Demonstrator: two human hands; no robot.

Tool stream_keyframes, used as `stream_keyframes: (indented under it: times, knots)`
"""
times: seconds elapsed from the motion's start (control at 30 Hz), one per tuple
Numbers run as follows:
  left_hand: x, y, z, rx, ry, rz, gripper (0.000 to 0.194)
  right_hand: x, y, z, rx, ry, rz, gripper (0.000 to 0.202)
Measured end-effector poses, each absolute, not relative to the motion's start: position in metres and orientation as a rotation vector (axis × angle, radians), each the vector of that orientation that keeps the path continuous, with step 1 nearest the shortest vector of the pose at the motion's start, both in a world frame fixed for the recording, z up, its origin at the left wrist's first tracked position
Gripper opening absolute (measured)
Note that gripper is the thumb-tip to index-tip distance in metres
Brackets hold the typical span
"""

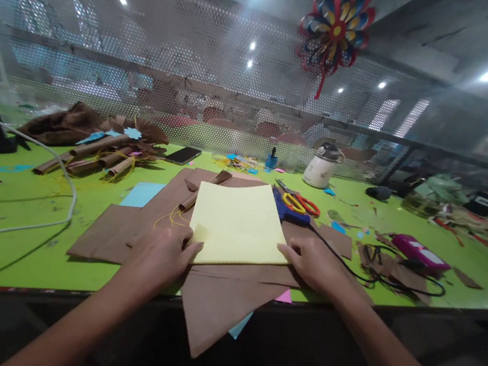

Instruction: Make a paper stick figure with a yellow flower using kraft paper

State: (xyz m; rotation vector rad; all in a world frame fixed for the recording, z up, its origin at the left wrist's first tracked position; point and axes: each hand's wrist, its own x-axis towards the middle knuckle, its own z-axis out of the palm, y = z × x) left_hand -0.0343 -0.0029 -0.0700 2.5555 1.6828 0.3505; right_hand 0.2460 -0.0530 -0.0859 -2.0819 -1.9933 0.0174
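A pale yellow sheet of paper is held above brown paper sheets at the table's front edge. My left hand pinches its lower left corner, thumb on top. At the lower right corner, my right hand grips the sheet between thumb and curled fingers. The paper's lower edge looks straight and its top edge curves slightly. Behind the sheet lie a rolled brown paper piece with yellow string and a blue glue gun. Scissors with yellow and orange handles rest beside the glue gun.
Brown paper rolls and a black phone lie at the back left. A white cable curves across the left side. A white bottle stands at the back. Glasses and a magenta device are on the right.
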Motion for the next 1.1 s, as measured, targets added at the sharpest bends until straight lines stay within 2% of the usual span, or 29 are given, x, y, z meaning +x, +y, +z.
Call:
stream_keyframes:
  times: [0.6, 1.1]
  knots:
    - [-0.028, -0.007, -0.066, 2.600, 1.827, 0.249, 0.035, 0.235, -0.057, -0.076, -2.153, -1.993, 0.023, 0.039]
    - [-0.029, -0.003, -0.070, 2.688, 1.785, 0.260, 0.037, 0.243, -0.051, -0.088, -2.121, -1.988, 0.007, 0.044]
